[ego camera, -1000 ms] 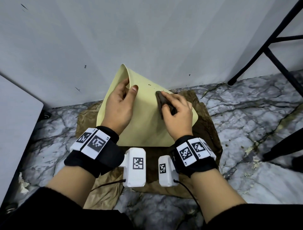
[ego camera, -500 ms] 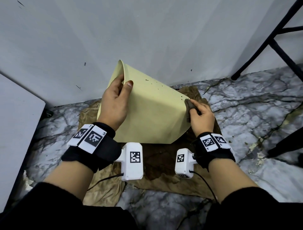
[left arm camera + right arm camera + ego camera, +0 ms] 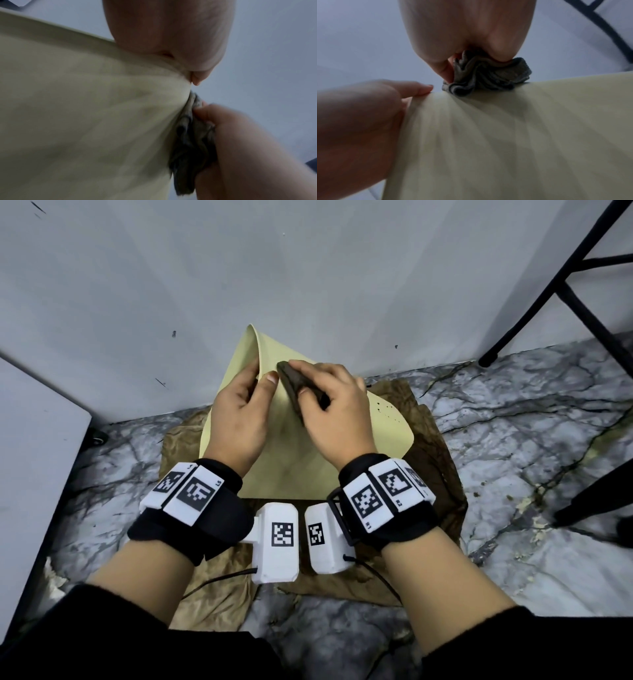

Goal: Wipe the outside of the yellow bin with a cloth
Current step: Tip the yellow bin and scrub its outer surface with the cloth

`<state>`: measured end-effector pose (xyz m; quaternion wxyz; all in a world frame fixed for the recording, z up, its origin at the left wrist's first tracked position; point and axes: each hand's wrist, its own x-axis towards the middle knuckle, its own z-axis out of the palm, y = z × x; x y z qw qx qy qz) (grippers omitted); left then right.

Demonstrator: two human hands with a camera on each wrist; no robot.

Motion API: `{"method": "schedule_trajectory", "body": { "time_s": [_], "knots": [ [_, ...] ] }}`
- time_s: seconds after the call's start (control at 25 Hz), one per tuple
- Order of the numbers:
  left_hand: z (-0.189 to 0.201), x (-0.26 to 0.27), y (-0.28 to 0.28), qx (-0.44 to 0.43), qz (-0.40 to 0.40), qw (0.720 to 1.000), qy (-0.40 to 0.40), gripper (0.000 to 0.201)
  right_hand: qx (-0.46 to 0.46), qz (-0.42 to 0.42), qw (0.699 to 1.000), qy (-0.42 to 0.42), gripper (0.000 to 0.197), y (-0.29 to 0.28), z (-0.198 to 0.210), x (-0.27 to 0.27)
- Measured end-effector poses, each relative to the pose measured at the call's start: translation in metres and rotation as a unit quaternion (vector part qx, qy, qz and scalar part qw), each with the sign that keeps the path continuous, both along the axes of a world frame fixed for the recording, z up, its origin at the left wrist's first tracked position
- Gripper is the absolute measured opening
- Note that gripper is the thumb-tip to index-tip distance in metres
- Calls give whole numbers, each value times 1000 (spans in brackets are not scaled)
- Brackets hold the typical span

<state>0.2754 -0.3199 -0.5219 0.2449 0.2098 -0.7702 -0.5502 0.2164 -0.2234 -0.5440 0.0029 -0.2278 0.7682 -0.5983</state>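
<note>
The pale yellow bin lies tipped on its side on a brown sheet, its open rim to the upper left. My left hand grips that rim, thumb on the outer wall and fingers inside. My right hand holds a bunched dark grey cloth and presses it on the bin's outer wall close beside the left thumb. The left wrist view shows the bin wall with the cloth against it. In the right wrist view the cloth sits at the upper edge of the bin.
A brown crumpled sheet covers the marble floor under the bin. The grey wall stands right behind. Black metal legs rise at the right, and a light panel lies at the left.
My right hand has carried the cloth from the bin's right end up and left along the outer wall to beside the left thumb. The left hand has kept its hold on the rim.
</note>
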Motion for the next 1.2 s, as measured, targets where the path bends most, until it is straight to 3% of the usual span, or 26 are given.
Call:
{"method": "schedule_trajectory", "body": {
  "time_s": [0.2, 0.36, 0.48, 0.6, 0.8, 0.92, 1.04, 1.2],
  "knots": [
    [1, 4, -8, 0, 21, 1000, -20, 31, 79, -60, 990, -99, 34, 41, -48, -30],
    [3, 4, -7, -23, 20, 999, -40, 38, 85, -129, 975, -158, 30, 70, -84, -46],
    [10, -2, -1, -18, 13, 998, -64, 51, 79, -150, 970, -177, 28, 77, -95, -48],
    [18, -6, 5, -17, 7, 996, -88, 48, 68, -154, 968, -187, 29, 80, -97, -46],
    [15, -5, 1, -69, 64, 993, -77, 43, 68, -154, 968, -184, 27, 76, -91, -41],
    [11, -2, 2, -36, 77, 995, -49, 36, 63, -116, 977, -168, 28, 63, -71, -33],
    [11, -3, 11, -26, 69, 997, -36, 30, 35, -64, 991, -108, 32, 37, -35, -19],
    [8, -3, 15, -54, 77, 995, -28, 44, -1, -3, 1000, -21, 34, 5, 2, 5]
  ]
}}
